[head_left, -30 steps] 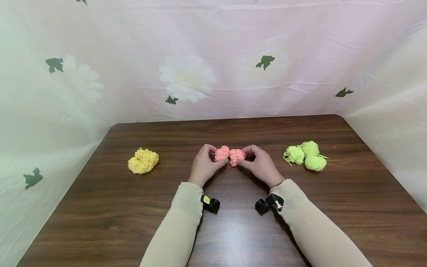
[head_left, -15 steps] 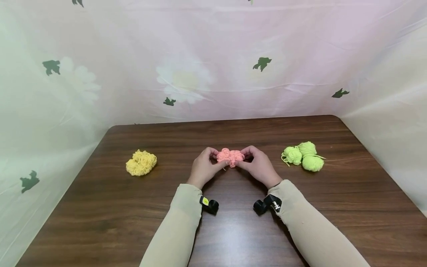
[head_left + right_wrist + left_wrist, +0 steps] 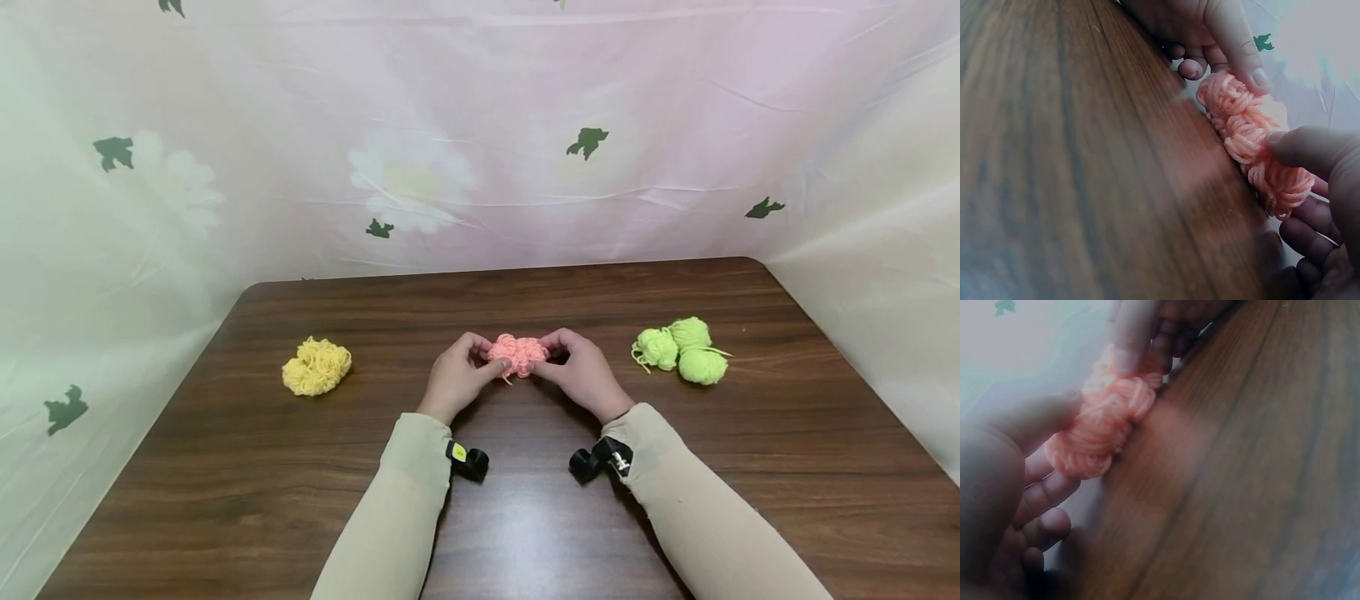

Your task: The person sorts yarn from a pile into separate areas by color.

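Note:
A cluster of small coral-pink yarn balls (image 3: 519,353) sits at the middle of the wooden table, bunched tightly together. My left hand (image 3: 457,375) pinches its left end between thumb and fingers, while my right hand (image 3: 587,373) pinches the right end the same way. Up close in the left wrist view, the wound strands of the pink yarn (image 3: 1100,425) show between both thumbs, somewhat blurred. The right wrist view has the pink yarn (image 3: 1244,134) with both thumbs on its near side. Fingers hide parts of its ends, and a short loose strand hangs toward me.
Yellow yarn balls (image 3: 317,367) lie grouped on the left of the table (image 3: 517,533). Three lime-green yarn balls (image 3: 703,365) touch one another on the right, with loose tails. Behind and at the sides hangs a floral cloth (image 3: 480,125).
Two pink yarn groups that had a small gap between them are now pushed together into one cluster. Both hands have kept their hold and come slightly closer; the view shifted a little.

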### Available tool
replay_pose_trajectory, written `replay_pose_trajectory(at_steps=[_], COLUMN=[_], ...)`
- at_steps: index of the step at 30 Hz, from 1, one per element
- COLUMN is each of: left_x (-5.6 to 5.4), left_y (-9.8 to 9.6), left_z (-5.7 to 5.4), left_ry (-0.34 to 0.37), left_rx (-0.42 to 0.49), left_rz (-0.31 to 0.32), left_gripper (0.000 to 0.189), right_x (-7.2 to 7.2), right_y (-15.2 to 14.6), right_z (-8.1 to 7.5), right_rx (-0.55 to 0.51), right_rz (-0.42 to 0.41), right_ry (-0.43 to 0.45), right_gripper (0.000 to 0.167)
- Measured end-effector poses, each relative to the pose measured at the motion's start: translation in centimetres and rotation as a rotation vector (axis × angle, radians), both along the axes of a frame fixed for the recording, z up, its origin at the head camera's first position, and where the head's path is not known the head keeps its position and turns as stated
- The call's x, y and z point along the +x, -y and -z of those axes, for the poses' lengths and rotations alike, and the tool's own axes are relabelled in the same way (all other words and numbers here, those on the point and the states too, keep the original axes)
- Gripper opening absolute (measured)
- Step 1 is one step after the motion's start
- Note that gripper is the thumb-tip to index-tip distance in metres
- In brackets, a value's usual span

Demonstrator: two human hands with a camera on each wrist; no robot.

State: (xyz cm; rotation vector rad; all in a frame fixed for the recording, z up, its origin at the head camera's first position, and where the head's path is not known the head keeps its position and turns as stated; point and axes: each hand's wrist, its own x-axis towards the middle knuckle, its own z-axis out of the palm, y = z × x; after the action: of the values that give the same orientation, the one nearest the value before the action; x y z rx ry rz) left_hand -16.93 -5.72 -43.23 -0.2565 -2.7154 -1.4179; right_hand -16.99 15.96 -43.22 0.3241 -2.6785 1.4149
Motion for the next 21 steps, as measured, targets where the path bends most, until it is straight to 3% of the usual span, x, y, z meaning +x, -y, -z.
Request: replay_pose_trajectory(at_steps=[21], left_x=[-0.21], left_y=[0.21], left_z=[0.34], left_ry=[0.029], left_rx=[0.040], left_rz=[-0.008], left_gripper=[0.035], right_x=[0.18], right_y=[-0.19], right_z=[0.01], right_rx=[-0.016], right_rz=[0.001], right_ry=[0.001], right_gripper=[0.035])
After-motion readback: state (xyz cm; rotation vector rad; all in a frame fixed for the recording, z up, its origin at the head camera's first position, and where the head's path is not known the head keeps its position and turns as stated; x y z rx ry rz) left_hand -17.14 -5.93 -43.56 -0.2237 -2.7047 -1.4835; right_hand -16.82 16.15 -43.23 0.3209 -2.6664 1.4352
